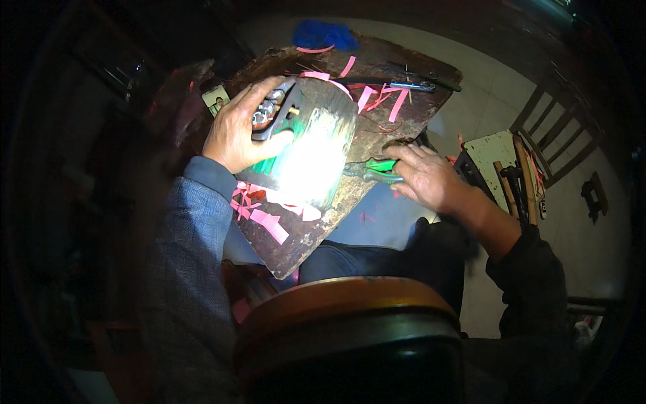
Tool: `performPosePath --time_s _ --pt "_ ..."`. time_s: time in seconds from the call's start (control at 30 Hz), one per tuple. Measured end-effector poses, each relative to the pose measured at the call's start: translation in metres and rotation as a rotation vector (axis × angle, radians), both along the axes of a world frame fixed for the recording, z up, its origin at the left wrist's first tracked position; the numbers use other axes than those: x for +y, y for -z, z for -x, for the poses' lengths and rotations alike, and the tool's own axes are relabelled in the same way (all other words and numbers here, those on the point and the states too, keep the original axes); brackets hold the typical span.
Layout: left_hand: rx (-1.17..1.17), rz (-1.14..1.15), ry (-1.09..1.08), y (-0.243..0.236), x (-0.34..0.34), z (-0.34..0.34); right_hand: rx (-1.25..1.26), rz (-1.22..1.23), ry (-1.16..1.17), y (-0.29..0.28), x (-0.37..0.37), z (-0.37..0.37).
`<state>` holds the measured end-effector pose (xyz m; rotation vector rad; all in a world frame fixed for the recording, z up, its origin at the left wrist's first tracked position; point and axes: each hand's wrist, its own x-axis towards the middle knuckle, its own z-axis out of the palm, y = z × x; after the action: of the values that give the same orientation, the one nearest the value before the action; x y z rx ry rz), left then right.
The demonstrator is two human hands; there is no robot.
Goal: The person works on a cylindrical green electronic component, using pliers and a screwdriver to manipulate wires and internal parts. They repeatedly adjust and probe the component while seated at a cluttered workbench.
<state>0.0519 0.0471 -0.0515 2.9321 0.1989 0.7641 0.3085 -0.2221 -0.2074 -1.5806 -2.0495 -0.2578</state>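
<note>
My left hand [232, 135] is wrapped around the left end of a thick dark-green cylinder [326, 128], lying on its side on a worn wooden board [306, 239]. Its fingers reach over a dark bracket-like part [276, 111] at that end, and the thumb presses on the green side. Glare washes out much of the cylinder's surface. In my right hand [427, 176] are pliers with green handles [380, 167]. Their jaws point left at the cylinder's right side; whether they touch it I cannot tell.
Pink strips [269, 225] lie scattered around the cylinder. Further back are a blue bundle [323, 35] and a blue-handled tool [414, 86]. A lit phone [215, 99] stands at left. On the right are a slatted chair [558, 128] and long tools [521, 168]. An orange-rimmed round thing [350, 293] fills the foreground.
</note>
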Motion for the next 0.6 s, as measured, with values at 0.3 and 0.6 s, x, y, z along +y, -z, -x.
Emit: performPosePath --time_s 0.3,0.6 --pt "0.22 0.05 -0.229 -0.021 -0.027 0.009 0.152 -0.012 0.117 0.009 -0.026 0.063" --pt "0.511 -0.046 -0.806 -0.039 -0.062 -0.082 0.174 -0.01 0.216 0.017 -0.031 0.106"
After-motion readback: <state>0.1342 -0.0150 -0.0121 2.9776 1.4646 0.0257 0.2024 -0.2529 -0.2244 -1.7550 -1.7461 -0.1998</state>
